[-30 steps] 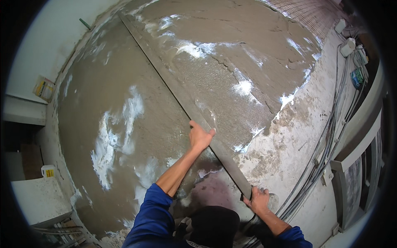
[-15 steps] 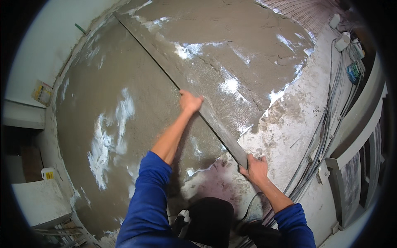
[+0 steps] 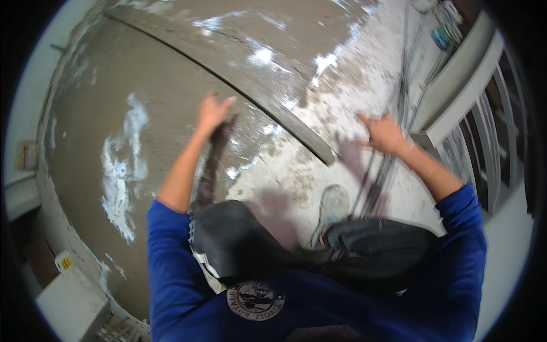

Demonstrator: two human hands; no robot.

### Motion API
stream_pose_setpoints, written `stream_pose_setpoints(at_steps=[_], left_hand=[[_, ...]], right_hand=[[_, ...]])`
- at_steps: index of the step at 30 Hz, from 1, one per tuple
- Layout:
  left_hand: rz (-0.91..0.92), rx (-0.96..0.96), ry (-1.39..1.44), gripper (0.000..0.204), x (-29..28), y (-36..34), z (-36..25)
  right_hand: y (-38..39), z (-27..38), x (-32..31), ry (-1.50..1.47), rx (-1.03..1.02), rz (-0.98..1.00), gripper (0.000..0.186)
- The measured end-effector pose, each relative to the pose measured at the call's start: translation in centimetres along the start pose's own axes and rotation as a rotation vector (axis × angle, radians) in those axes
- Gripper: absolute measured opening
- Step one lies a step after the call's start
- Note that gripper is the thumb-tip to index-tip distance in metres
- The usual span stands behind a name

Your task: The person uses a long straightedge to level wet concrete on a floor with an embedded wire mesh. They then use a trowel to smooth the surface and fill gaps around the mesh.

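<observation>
A long grey screed board (image 3: 250,98) lies slantwise across the wet mortar (image 3: 171,102), its near end over the bare concrete (image 3: 268,176). Left of the board, my left hand (image 3: 213,113) hovers apart from it, thumb and fingers spread and nothing in them. Beyond the board's near end on the right is my right hand (image 3: 383,134), also off the board, with fingers apart and nothing held. Shiny wet patches and a ragged edge show on the mortar.
Loose cables (image 3: 399,125) run along the right side beside a slatted metal frame (image 3: 461,108). At the left stand a white wall (image 3: 43,62), a pale block (image 3: 74,299) and a small white container (image 3: 64,261). My shoe (image 3: 333,208) is on the concrete.
Both hands have let go of the screed board and drawn apart, the right one outward to the right. My view has shifted, and more of my legs and body shows.
</observation>
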State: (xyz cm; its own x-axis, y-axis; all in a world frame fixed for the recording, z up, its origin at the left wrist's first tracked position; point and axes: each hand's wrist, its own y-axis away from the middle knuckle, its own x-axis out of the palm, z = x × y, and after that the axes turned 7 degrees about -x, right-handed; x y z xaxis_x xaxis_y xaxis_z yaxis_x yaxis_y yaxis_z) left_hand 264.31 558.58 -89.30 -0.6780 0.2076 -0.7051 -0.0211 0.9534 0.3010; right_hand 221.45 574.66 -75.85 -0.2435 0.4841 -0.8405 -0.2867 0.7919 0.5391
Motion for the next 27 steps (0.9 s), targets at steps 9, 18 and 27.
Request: stream_pose_setpoints(at_steps=[9, 18, 27], left_hand=[[-0.11, -0.236, -0.068, 0.034, -0.9, 21.0, 10.8], [-0.037, -0.463, 0.106, 0.027, -3.7, 29.2, 3.0], [0.062, -0.054, 0.128, 0.033, 1.4, 25.3, -16.3]], right_hand=[[1.0, -1.1, 3.5, -0.452, 0.014, -0.134, 0.084], [-2.8, 8.7, 17.6, -0.444, -0.001, -0.548, 0.082], [-4.2, 6.6, 17.7, -0.5, -0.077, -0.417, 0.053]])
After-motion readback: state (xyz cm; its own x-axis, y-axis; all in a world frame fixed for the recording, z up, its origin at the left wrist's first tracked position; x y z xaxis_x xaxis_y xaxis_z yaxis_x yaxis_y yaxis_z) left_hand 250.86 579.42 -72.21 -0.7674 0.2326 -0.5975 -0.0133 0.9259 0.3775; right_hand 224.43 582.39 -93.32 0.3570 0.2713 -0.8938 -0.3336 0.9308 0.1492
